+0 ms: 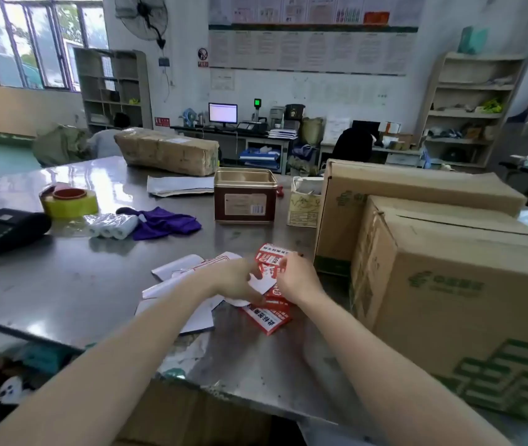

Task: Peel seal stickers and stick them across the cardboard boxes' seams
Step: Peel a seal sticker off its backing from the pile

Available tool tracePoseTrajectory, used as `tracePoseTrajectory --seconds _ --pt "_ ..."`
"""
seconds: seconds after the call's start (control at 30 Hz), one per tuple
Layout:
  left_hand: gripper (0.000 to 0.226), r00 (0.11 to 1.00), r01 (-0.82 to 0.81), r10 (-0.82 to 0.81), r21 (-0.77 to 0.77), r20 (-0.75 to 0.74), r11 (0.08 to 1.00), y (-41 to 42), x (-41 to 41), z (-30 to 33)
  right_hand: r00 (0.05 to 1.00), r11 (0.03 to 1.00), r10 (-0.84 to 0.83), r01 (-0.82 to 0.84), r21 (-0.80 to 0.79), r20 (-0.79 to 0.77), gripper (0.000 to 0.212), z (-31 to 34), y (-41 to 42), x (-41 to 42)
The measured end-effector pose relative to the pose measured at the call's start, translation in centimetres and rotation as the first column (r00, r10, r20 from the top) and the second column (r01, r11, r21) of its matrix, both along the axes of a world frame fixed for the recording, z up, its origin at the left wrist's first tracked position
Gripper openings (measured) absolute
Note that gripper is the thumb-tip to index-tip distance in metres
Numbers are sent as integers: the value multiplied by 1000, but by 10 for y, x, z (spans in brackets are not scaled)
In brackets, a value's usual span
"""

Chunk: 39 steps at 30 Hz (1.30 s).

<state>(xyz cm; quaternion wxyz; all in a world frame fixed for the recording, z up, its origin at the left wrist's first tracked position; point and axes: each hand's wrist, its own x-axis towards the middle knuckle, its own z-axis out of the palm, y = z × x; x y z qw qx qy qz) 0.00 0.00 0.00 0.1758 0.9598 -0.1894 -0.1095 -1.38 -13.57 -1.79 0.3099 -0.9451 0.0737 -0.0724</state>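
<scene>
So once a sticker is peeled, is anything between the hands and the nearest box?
Nothing visible. Both hands, left hand and right hand, hold the red stickers, and the steel table looks bare across to the nearest box on the right.

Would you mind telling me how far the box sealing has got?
Empty white backing sheets suggest some stickers are already used. Both hands, left hand and right hand, are peeling a red seal sticker. No seal shows on the near cardboard box.
</scene>
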Motion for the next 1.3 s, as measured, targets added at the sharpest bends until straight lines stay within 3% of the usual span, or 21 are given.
tracePoseTrajectory --seconds 0.13,0.23,0.33,0.4,0.43,0.5,0.57,0.63,0.73,0.83,0.9,0.97,1.03,1.1,1.3 --pt "47 990 -70 55 116 128 991 -5 -2 -22 999 999 -5 7 -41 45 27 -24 -3 1" --pt "28 942 -134 101 83 319 987 -7 -1 -30 992 996 -30 40 -76 125 31 -39 -3 4" --pt "25 877 -187 151 36 456 982 -8 0 -40 985 997 -29 41 -71 171 36 -45 -5 3" --pt "27 839 -221 255 -127 481 967 -7 1 -45 987 999 12 -6 -39 159 43 -46 -8 4" --pt "28 828 -248 354 -281 436 927 -4 2 -46 989 999 40 -35 -42 145 47 -47 -10 5" --pt "34 795 -313 529 -546 298 778 7 5 -49 991 995 80 -74 -60 108 55 -48 -11 4" --pt "39 751 -341 592 -597 292 726 15 8 -50 990 996 85 -80 -47 112 59 -50 -12 2" --pt "34 734 -354 583 -537 347 765 19 11 -54 988 997 73 -69 -33 137 56 -51 -13 0" --pt "28 739 -411 521 -326 427 851 21 14 -61 981 997 67 -61 -38 182 43 -50 -15 -2" --pt "30 726 -466 497 -192 475 864 19 11 -62 974 999 42 -41 -7 224 38 -49 -15 -6" --pt "28 705 -434 494 -240 510 868 15 7 -60 968 1000 21 -20 -8 250 38 -49 -15 -8" --pt "22 719 -278 451 -375 529 884 8 2 -59 962 1000 12 -12 -3 275 37 -47 -14 -10" --pt "19 823 -74 315 -460 473 885 1 -6 -55 955 1000 24 -26 1 295 36 -45 -14 -13" --pt "21 904 35 162 -448 394 893 -6 -10 -53 947 999 46 -46 -9 317 35 -42 -13 -16" --pt "23 949 -4 190 -592 252 806 -4 -12 -49 931 996 75 -91 27 359 35 -35 -9 -25"
